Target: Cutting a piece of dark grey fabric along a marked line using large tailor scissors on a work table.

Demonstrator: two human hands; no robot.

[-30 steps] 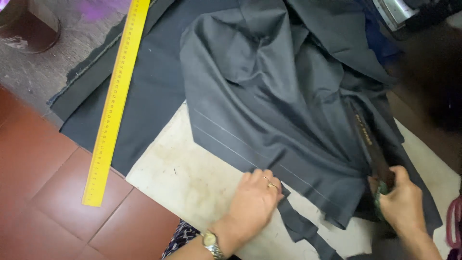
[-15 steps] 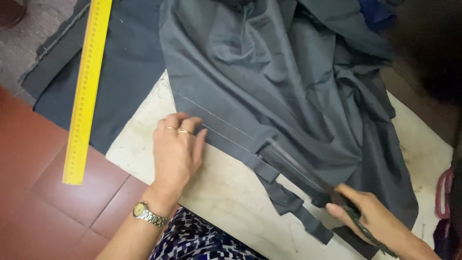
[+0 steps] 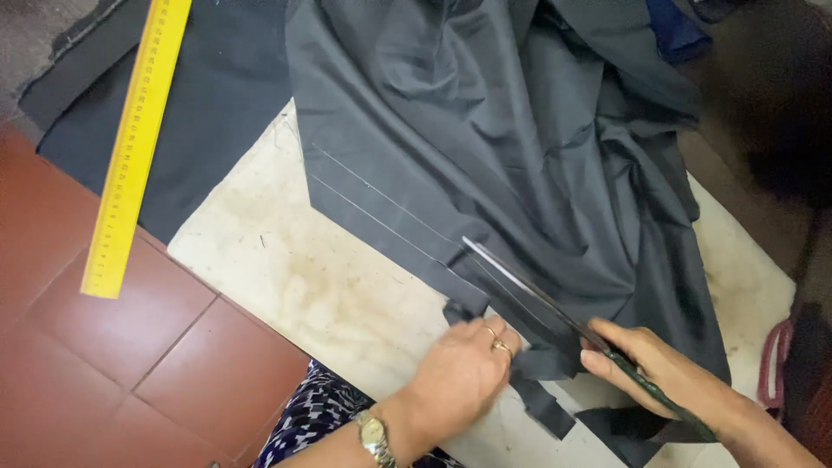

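Dark grey cloth with chalk lines lies bunched on a stained white cutting board. My right hand grips long scissors, whose blades run along a chalk line into the cloth's edge. My left hand, with rings and a wristwatch, holds the cut strip of cloth by the blades. Loose strip ends trail toward the lower right.
A yellow ruler lies slanted across darker cloth at the left. Red floor tiles show at the lower left. A blue cloth peeks out at the top right; a pink-edged thing sits at the right edge.
My left hand has moved from the flat cloth at the left to the cut strip beside the scissors. The scissors have advanced further along the chalk line.
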